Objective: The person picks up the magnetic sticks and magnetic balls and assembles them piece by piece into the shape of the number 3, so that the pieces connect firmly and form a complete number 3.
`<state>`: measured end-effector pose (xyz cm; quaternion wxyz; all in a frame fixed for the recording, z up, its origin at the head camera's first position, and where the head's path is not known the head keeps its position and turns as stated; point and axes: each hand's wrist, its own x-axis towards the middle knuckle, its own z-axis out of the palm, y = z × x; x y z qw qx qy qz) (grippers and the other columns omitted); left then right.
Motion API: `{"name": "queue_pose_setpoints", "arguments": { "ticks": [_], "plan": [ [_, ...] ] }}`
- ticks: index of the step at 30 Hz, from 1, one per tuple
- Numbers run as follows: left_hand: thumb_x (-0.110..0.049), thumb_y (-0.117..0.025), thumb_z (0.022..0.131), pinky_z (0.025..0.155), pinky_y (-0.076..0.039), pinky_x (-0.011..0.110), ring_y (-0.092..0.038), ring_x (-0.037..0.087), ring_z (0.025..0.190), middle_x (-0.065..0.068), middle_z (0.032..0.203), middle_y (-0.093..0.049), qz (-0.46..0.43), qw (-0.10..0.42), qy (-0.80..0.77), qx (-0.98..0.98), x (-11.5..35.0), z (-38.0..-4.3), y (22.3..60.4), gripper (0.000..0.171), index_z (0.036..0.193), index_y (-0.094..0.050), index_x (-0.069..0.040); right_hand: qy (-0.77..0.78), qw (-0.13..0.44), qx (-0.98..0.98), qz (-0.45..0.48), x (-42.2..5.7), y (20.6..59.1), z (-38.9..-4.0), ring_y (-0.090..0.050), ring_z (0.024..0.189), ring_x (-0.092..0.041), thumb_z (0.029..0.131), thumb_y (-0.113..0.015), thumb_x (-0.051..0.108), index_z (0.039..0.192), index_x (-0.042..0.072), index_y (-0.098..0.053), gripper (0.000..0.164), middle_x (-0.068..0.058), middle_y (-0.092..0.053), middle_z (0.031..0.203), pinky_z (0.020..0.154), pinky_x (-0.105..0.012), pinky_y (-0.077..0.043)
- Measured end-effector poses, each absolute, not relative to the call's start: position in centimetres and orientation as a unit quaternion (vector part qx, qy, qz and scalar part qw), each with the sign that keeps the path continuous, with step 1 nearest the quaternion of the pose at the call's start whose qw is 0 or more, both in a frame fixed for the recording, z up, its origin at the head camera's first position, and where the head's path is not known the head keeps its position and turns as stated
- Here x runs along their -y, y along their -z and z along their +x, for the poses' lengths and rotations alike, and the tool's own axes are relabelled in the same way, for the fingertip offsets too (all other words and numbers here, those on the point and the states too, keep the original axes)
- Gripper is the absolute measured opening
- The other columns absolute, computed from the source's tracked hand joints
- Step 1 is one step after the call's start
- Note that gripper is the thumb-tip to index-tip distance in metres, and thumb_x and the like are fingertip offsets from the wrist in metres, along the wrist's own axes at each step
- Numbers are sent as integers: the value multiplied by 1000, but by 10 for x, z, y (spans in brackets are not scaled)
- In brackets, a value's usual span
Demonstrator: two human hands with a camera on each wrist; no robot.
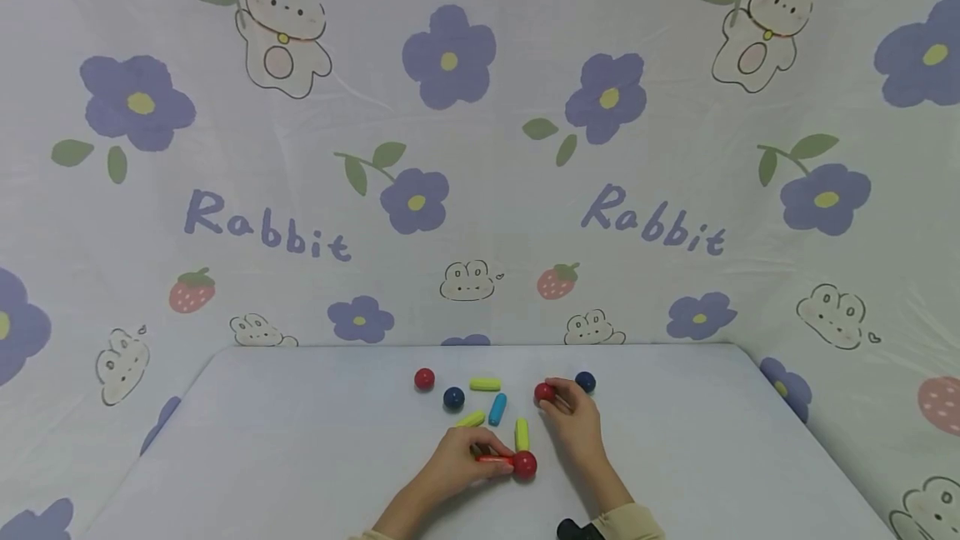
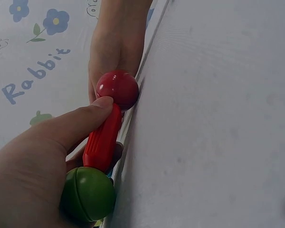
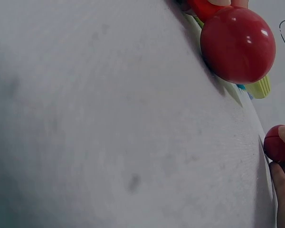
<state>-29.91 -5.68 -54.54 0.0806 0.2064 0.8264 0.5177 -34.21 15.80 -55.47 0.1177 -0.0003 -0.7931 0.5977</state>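
Observation:
My left hand (image 1: 459, 463) pinches a short red rod (image 2: 102, 140) between thumb and fingers, low over the white table. One end of the rod carries a glossy red ball (image 1: 524, 465); a green ball (image 2: 88, 194) sits at the other end, hidden in the head view. Farther back, my right hand (image 1: 579, 422) pinches a second red ball (image 1: 543, 392) between thumb and fingers, also seen as a small red ball (image 3: 275, 145) in the right wrist view. Between the hands lies a yellow-green rod (image 1: 522, 434), just behind the left hand's red ball.
Behind the hands lie a blue rod (image 1: 498, 409), a yellow-green rod (image 1: 485, 384) and another one (image 1: 472, 418) partly behind my left hand. A dark blue ball (image 1: 453, 398), a red ball (image 1: 424, 379) and another dark blue ball (image 1: 586, 382) stand around them. A patterned cloth (image 1: 480, 148) hangs behind the table.

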Motion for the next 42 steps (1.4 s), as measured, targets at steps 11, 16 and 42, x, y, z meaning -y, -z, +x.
{"name": "queue_pose_setpoints", "arguments": {
  "ticks": [11, 16, 42],
  "plan": [
    [-26, -79, 81, 68, -48, 16, -58, 6, 76, -6, 88, -74, 204, 83, -522, -824, 56, -300, 546, 13, 93, -77, -22, -586, 124, 800, -18, -158, 556, -341, -62, 121, -33, 86, -70, 2, 120, 7, -62, 35, -19, -63, 130, 98, -35, -52],
    [-26, -79, 81, 69, -49, 16, -59, 6, 77, -6, 89, -74, 205, 85, -522, -824, 56, -300, 546, 13, 94, -77, -22, -586, 128, 800, -19, -158, 554, -338, -63, 120, -32, 86, -71, 3, 119, 6, -63, 34, -18, -64, 128, 98, -34, -52],
    [-30, -78, 82, 69, -50, 17, -59, 4, 75, -11, 87, -73, 213, 80, -517, -825, 57, -303, 552, 13, 94, -77, -25, -600, 103, 793, -4, -140, 551, -333, -63, 119, -32, 85, -72, 6, 116, 8, -66, 32, -13, -68, 121, 98, -36, -54]
  ]
}}
